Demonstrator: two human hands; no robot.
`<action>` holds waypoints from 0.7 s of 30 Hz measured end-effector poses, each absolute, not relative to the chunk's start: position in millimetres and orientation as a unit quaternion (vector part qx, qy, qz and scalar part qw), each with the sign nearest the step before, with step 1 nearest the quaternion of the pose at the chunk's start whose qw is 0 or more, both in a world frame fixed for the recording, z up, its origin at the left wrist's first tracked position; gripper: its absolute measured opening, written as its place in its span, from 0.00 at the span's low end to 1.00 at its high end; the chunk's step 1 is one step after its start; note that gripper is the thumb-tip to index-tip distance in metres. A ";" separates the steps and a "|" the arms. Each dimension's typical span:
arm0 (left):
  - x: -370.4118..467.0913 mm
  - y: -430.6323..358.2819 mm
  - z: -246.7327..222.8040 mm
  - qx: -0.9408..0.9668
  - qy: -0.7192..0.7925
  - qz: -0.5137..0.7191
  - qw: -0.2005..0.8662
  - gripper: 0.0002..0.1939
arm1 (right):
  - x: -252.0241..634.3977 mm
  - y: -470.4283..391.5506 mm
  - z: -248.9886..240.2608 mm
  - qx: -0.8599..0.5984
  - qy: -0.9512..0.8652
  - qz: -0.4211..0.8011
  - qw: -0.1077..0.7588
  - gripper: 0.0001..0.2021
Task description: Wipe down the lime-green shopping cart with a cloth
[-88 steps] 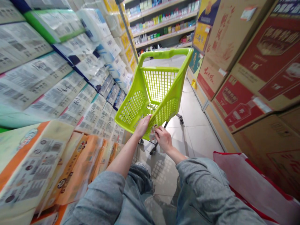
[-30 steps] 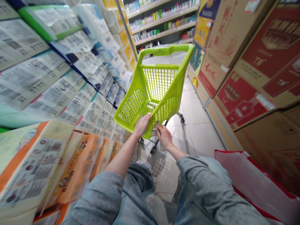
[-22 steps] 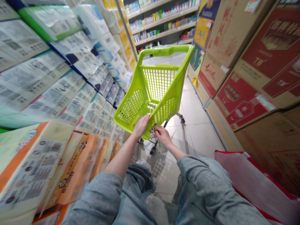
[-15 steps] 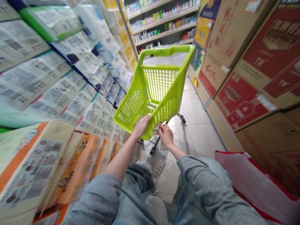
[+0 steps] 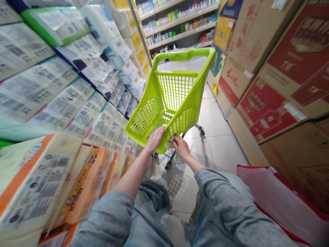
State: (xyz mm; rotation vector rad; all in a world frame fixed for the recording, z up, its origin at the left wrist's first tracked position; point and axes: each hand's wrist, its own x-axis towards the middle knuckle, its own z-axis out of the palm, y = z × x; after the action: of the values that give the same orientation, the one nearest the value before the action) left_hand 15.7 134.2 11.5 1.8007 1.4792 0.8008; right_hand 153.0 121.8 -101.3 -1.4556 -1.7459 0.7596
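A lime-green shopping cart (image 5: 177,91) with a perforated basket stands in the aisle, its handle bar at the far end. My left hand (image 5: 155,139) grips the near rim of the basket, fingers over the edge. Just right of it, my right hand (image 5: 181,147) is closed on a crumpled, greyish cloth (image 5: 171,142), which touches the outer side of the basket. Part of the cloth hangs below the fingers. Nothing is seen inside the basket.
Wrapped paper packs (image 5: 46,85) are stacked on the left, with orange packs (image 5: 84,185) nearer. Cartons (image 5: 272,106) line the right side. A red-edged translucent container (image 5: 277,202) lies at lower right. Stocked shelves (image 5: 180,22) stand behind the cart.
My right hand and the cloth have shifted very slightly left along the basket's side. My left hand keeps its hold on the rim.
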 end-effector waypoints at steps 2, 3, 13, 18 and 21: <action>14.3 134.8 11.6 0.692 0.572 0.298 0.324 0.26 | 154.0 122.3 -99.1 -0.582 -0.654 0.317 0.366 0.09; 13.7 134.8 11.5 0.693 0.574 0.295 0.321 0.27 | 154.6 122.0 -98.1 -0.593 -0.642 0.319 0.368 0.09; 17.1 131.1 12.6 0.698 0.563 0.293 0.331 0.27 | 156.2 119.0 -90.6 -0.552 -0.689 0.251 0.397 0.11; 15.4 132.0 12.5 0.693 0.570 0.296 0.327 0.27 | 157.1 125.0 -93.0 -0.560 -0.641 0.325 0.413 0.10; 13.6 132.6 11.3 0.693 0.572 0.296 0.324 0.27 | 162.0 131.0 -101.0 -0.620 -0.541 0.390 0.413 0.11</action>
State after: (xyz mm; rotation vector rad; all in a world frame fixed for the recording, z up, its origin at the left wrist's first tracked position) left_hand 13.6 132.6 11.3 1.8172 1.5001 0.7770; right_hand 162.0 131.0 -101.0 -1.5597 -1.3614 0.9811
